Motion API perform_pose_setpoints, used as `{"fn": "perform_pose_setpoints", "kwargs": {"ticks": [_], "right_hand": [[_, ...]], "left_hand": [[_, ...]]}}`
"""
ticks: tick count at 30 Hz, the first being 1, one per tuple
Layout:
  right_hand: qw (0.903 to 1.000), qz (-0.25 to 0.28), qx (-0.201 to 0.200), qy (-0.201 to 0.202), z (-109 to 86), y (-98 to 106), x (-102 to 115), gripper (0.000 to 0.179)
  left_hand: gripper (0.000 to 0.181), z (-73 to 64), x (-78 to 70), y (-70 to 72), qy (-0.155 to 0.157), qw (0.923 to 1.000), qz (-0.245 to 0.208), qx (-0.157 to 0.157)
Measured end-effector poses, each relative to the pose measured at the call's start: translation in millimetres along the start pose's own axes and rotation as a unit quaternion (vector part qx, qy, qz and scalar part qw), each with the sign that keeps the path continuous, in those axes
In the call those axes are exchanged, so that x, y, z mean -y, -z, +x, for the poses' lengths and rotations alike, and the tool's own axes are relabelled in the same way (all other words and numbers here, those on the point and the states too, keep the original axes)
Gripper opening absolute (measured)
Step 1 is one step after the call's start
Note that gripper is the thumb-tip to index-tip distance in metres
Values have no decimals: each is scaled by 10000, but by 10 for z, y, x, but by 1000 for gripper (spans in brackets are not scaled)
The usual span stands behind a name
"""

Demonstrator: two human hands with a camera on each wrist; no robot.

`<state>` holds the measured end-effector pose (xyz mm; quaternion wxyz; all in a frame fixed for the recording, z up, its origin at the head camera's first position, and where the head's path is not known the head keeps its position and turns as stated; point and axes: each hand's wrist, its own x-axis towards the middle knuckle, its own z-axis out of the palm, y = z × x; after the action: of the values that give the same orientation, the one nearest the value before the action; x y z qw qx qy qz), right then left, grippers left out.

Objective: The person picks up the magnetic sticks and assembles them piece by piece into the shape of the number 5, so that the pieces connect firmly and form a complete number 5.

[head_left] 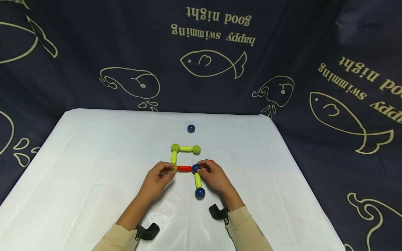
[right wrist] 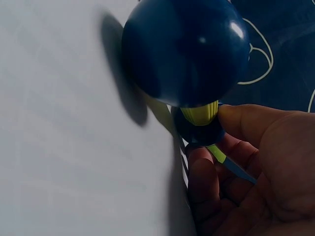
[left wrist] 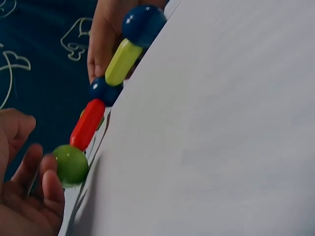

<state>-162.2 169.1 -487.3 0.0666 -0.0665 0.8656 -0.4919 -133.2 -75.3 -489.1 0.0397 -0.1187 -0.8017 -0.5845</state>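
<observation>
On the white table lies a chain of magnetic balls and sticks. My right hand (head_left: pixel 215 174) pinches a blue ball (right wrist: pixel 197 130) between thumb and fingers. A red stick (head_left: pixel 184 168) joins that ball to a green ball (left wrist: pixel 71 166), which the fingertips of my left hand (head_left: pixel 160 177) touch; the left thumb stands apart from it in the left wrist view. From the pinched ball a yellow-green stick (head_left: pixel 198 180) runs toward me to another blue ball (head_left: pixel 200 193). Beyond the left hand, a yellow-green stick (head_left: pixel 174 157) leads to a green ball (head_left: pixel 175 148).
Another yellow-green stick (head_left: pixel 186 149) joins the far green ball to a second green ball (head_left: pixel 196 150). A loose blue ball (head_left: pixel 191 129) lies farther back. Behind the right hand shows a bit of red (head_left: pixel 211 160), mostly hidden. Dark printed cloth (head_left: pixel 213 94) hangs beyond the table.
</observation>
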Motion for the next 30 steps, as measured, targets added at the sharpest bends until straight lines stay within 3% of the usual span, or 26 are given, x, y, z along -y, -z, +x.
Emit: {"fn": "perform_pose_setpoints", "kwargs": {"ticks": [4, 9, 14, 17, 30], "right_hand": [[10000, 9, 20, 25, 3, -9, -9, 27], [9999, -131, 59, 91, -6, -12, -1, 31], [9996, -270, 83, 40, -15, -12, 14, 30], [9996, -260, 66, -24, -14, -11, 18, 29], [9998, -198, -10, 96, -6, -31, 11, 23]], "left_hand": [[28, 29, 94, 37, -76, 9997, 75, -242], [36, 43, 175, 33, -108, 9992, 373, -116], [36, 45, 196, 22, -71, 9963, 857, -64], [34, 57, 192, 17, -13, 9958, 910, -83], [30, 96, 123, 20, 873, 9937, 692, -103]]}}
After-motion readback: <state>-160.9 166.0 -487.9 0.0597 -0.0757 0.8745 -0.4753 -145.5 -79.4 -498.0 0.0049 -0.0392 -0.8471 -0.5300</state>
